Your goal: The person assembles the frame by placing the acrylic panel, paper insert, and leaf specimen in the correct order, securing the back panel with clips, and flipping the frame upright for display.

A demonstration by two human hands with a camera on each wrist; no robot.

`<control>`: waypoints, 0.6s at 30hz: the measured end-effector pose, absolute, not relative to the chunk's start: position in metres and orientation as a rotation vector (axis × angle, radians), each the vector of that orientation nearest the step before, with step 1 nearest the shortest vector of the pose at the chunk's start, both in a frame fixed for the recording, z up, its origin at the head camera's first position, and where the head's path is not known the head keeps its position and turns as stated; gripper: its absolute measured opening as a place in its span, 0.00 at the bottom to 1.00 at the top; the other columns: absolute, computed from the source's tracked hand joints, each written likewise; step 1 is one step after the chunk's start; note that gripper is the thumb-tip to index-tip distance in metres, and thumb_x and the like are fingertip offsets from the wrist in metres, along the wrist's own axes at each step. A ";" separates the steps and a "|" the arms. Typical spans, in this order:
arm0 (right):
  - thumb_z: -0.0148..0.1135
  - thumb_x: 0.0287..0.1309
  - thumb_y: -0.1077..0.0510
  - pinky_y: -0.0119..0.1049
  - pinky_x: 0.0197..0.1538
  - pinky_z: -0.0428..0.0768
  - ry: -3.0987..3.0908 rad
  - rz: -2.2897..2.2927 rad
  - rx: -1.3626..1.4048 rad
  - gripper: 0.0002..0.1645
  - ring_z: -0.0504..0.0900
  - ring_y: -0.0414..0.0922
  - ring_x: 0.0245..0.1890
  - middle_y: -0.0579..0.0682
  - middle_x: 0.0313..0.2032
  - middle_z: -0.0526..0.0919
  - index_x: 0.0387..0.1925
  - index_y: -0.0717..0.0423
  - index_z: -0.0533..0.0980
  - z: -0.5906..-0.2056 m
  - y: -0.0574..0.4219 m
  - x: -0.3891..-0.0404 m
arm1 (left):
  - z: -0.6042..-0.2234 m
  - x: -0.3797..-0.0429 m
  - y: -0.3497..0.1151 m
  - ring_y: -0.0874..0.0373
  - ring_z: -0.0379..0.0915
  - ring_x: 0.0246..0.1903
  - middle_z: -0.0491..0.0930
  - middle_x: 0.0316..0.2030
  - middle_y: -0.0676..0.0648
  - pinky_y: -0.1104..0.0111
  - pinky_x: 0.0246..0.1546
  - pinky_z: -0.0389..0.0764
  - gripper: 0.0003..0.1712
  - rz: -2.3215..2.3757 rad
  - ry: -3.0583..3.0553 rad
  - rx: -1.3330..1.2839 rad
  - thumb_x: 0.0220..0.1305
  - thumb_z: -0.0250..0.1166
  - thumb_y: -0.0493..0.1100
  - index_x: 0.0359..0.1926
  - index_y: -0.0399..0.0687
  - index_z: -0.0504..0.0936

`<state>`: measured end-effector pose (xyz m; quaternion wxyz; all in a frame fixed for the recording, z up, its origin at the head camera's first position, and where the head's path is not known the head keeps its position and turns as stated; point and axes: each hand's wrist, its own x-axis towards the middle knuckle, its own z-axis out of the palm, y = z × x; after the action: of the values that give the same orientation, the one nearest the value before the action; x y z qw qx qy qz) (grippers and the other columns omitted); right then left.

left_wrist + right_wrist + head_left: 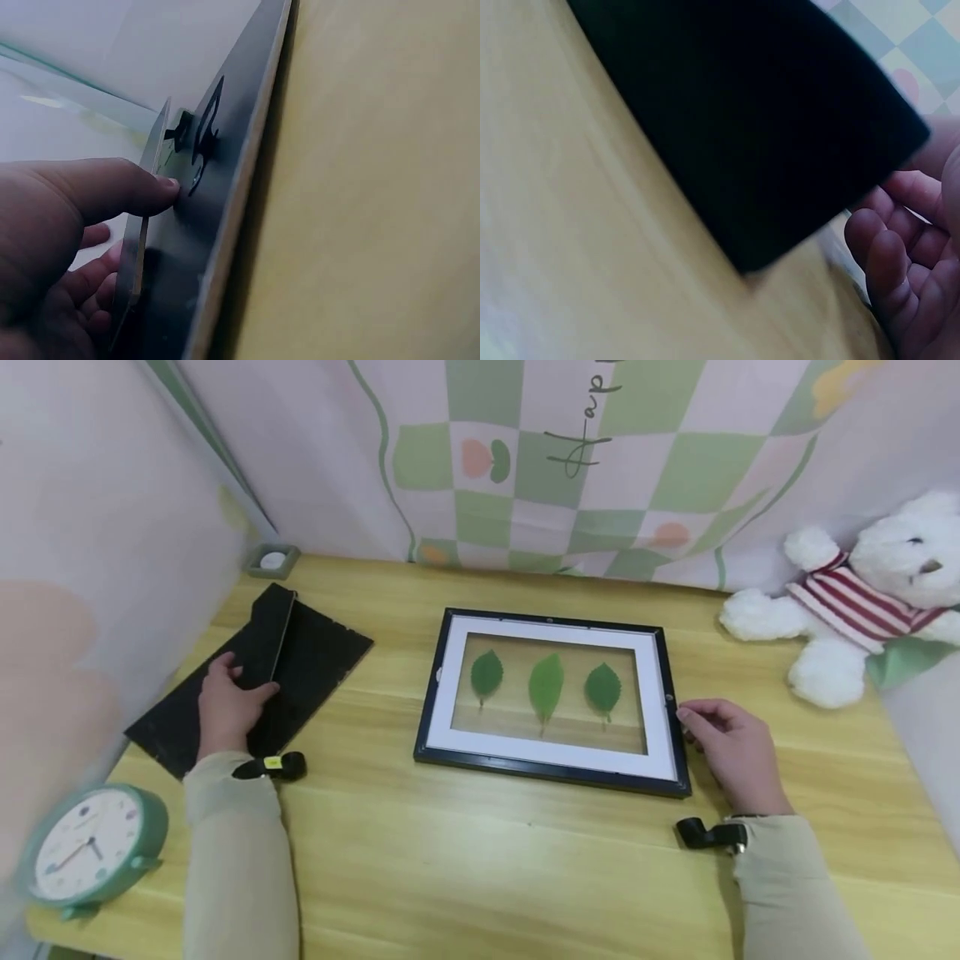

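On the left, a black frame backing board (315, 635) lies with its hinged easel stand (262, 627) partly raised. My left hand (228, 706) grips the stand. In the left wrist view, the thumb (142, 187) is on one side of the stand and the fingers are on the other. A black picture frame (551, 781) with a white mat (487, 747) lies at the center. Three green leaves, including a lighter middle leaf (545, 685), show inside the mat's window. My right hand (738, 752) pinches the frame's right edge, its lower fingers curled below.
A green alarm clock (93, 843) stands at the front left. A small grey square dish (272, 562) with a round white thing sits in the back left corner. A white teddy bear (832, 668) in a striped shirt leans at the right. A checkered cloth (555, 510) hangs behind the wooden table (480, 868).
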<state>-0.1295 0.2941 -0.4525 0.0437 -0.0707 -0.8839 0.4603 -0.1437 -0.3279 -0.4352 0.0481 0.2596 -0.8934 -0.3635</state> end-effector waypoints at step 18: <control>0.62 0.69 0.49 0.28 0.28 0.78 -2.652 1.483 -0.199 0.20 0.79 0.38 0.27 0.39 0.28 0.83 0.48 0.64 0.81 -0.452 0.296 -0.128 | -0.385 -0.137 -0.304 0.35 0.64 0.62 0.64 0.69 0.32 0.45 0.65 0.65 0.40 -1.009 -2.657 0.525 0.69 0.63 0.47 0.76 0.42 0.59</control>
<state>-0.1282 0.2957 -0.4519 0.0484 -0.0654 -0.8699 0.4864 -0.1372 -0.3039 -0.3848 0.1252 0.1802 -0.9121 -0.3464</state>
